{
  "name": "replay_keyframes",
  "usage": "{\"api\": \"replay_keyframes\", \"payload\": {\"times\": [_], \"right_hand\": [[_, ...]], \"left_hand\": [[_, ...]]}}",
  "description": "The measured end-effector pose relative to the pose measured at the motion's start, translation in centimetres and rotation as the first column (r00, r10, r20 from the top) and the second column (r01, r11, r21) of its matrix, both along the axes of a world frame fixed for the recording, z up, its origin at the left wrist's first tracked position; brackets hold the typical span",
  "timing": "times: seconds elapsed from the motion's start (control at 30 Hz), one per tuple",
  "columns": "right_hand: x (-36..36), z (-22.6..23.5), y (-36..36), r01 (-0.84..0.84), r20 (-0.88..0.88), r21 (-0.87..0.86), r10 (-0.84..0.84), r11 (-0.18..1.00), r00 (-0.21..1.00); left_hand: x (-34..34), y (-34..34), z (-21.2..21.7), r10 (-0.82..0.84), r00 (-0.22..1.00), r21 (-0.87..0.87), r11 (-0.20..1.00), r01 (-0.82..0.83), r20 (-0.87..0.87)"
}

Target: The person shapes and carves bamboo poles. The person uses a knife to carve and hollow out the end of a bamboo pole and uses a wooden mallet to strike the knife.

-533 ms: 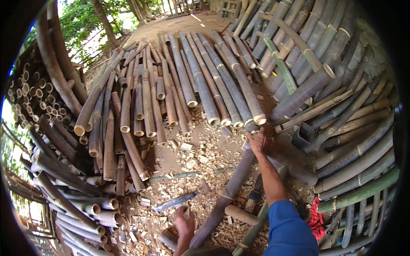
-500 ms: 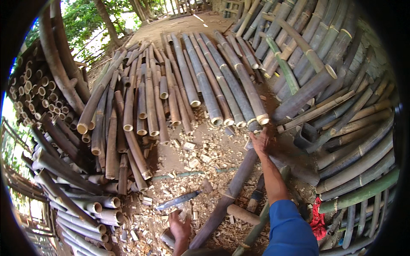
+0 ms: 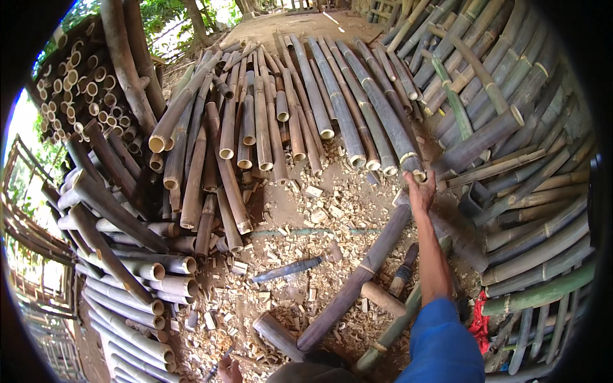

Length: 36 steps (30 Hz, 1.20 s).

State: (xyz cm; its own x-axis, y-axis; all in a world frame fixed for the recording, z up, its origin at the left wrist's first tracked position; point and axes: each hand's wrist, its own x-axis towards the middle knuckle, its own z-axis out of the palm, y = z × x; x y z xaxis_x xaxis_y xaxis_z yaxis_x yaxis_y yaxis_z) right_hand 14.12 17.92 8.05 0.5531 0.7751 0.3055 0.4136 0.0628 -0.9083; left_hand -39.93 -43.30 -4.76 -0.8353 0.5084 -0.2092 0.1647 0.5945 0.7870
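Note:
My right hand (image 3: 419, 189) reaches forward, its fingers wrapped round the near end of a dark bamboo pole (image 3: 397, 142) at the right of the laid-out row. At the lower edge, my left hand (image 3: 230, 370) is cut off by the picture; its fingers are too small and partial to read. A thin dark tool (image 3: 219, 364) lies right beside it, and whether the hand touches it is unclear. Between my arms, a thick bamboo pole (image 3: 357, 281) slants across the ground. A large knife (image 3: 287, 269) with a bluish blade rests on wood chips to its left.
Bamboo poles (image 3: 255, 121) lie in rows ahead, with stacks of bamboo (image 3: 134, 281) at left and more (image 3: 543, 249) at right. A short bamboo piece (image 3: 276, 334), a pale wooden cylinder (image 3: 383, 299) and a red cloth (image 3: 479, 322) are near me. Chips (image 3: 313, 210) cover the ground.
The whole view has swung, so the scene sits further right and higher. My left hand has drawn back toward the lower edge, left of the short bamboo piece. My right hand stays at the pole ends.

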Motion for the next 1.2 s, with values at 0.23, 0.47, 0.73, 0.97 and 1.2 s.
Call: {"api": "replay_keyframes", "payload": {"times": [0.23,0.47,0.73,0.97,1.2], "right_hand": [[-8.8,6.6,-19.3,-0.024,0.140,-0.509,0.110,0.860,0.984],[-9.4,-1.1,-35.4,0.110,0.471,-0.553,0.201,0.826,0.859],[-7.5,-1.8,-36.8,0.009,0.496,-0.660,0.428,0.751,0.756],[-2.6,-6.4,-35.4,-0.669,-0.860,-0.387,0.012,0.634,0.509],[-3.4,-8.8,-34.6,-0.778,-0.981,0.057,0.180,0.626,0.073]], "left_hand": [[7.5,6.9,4.3,-0.072,0.993,0.096,0.992,0.080,-0.089],[13.8,12.2,7.5,-0.447,0.877,0.002,0.891,0.454,-0.176],[13.8,13.5,4.6,-0.416,0.893,-0.050,0.909,0.413,-0.172],[15.5,14.1,6.1,-0.383,0.915,-0.198,0.914,0.354,-0.128],[15.4,13.4,4.5,-0.356,0.925,-0.188,0.925,0.329,-0.135]]}}
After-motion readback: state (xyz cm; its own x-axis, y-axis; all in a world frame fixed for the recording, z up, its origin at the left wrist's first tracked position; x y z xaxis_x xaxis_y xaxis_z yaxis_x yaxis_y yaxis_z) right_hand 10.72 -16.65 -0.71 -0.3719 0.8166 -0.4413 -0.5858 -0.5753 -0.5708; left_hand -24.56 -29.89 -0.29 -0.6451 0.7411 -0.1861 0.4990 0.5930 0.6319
